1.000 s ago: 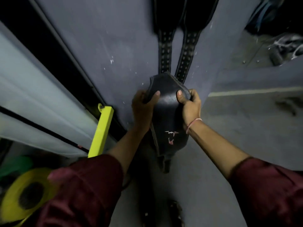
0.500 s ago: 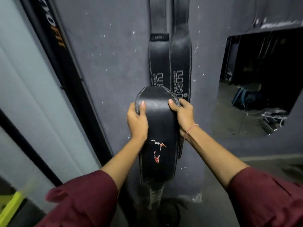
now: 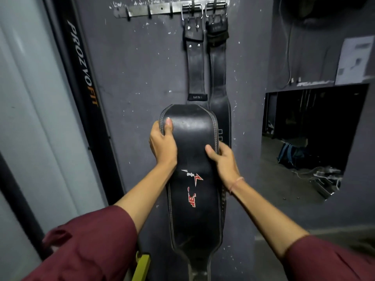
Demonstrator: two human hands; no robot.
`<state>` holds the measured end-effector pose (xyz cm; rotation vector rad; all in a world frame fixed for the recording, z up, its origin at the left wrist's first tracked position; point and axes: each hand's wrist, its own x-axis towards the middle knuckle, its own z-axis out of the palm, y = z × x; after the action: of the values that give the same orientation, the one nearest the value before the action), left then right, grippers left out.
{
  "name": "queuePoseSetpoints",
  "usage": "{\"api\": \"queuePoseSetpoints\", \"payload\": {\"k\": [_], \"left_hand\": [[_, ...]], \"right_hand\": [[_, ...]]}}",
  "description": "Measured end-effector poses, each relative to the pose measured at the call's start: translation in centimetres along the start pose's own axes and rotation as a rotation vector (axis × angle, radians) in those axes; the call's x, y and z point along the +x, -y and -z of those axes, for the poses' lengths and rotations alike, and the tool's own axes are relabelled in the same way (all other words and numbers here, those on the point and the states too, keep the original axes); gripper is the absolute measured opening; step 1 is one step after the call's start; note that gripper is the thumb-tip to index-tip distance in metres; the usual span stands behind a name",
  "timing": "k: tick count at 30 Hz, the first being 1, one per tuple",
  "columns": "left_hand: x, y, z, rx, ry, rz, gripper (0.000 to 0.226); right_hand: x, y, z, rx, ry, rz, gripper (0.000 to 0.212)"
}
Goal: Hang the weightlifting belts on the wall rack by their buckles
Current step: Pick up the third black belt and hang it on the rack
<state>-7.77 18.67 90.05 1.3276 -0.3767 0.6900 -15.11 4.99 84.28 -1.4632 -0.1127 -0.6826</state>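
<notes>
Head camera faces a dark grey wall [image 3: 132, 78] with a bare metal strip rack [image 3: 154, 9] fixed high up. Two narrow black leather belts already hang from its right end, side by side. These are the left hung belt [image 3: 195, 67] and the right hung belt [image 3: 218, 78], each caught over a hook by its steel buckle [image 3: 191, 10]. That share of the job looks done.

Three free hooks [image 3: 149, 13] stand to their left. A third belt, a wide black leather belt with a red and white logo [image 3: 194, 159], is not yet hung. It is held upright in front of the lower halves of the hung pair, well below the rack. The left hand [image 3: 162, 145] has its grip clamped on this belt's left edge, with the thumb on the face. The right hand [image 3: 223, 161] clamps the right edge the same way.

Its buckle is out of sight. What remains, I judge, is to find the buckle end, raise it and catch it on a free hook.
</notes>
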Motion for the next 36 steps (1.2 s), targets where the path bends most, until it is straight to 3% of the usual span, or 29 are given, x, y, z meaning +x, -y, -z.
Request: {"api": "queuePoseSetpoints", "payload": {"k": [4,8,13,16,20,24,27,29,33,36], "left_hand": [[1.7,-1.7,-0.2,-0.017,-0.041,-0.007,0.030],[2.6,-2.8,-0.8,-0.042,-0.061,0.028,0.036],[4.2,-2.5,-0.8,-0.148,0.071,0.086,0.052],[5.7,-3.4,-0.9,-0.125,0.197,0.092,0.050],[6.0,-4.2,-0.1,-0.029,0.402,-0.006,0.035],[2.7,-1.4,1.1,0.077,0.387,-0.042,0.051],[0.6,0.4,2.1,0.089,0.426,-0.011,0.032],[0.1,0.8,2.3,0.031,0.406,0.010,0.037],[-0.1,-0.1,1.9,-0.151,0.301,0.013,0.022],[-0.2,0.0,1.8,-0.171,0.274,-0.020,0.019]], "right_hand": [[2.9,2.6,0.0,-0.097,0.019,-0.007,0.055],[-0.7,0.5,-0.2,0.021,0.106,-0.061,0.039],[-1.0,1.2,-0.9,-0.005,0.009,-0.006,0.051],[1.2,4.0,-2.0,0.021,-0.077,0.128,0.024],[3.2,5.4,-3.0,0.165,-0.218,0.201,0.014],[4.9,7.4,-3.9,0.223,-0.270,0.225,0.006],[6.0,7.7,-3.9,0.246,-0.263,0.223,0.005],[6.5,7.5,-3.9,0.249,-0.254,0.204,0.009],[6.7,7.2,-3.3,0.141,-0.164,0.202,0.021],[4.9,6.3,-2.3,0.002,-0.057,0.175,0.048]]}}
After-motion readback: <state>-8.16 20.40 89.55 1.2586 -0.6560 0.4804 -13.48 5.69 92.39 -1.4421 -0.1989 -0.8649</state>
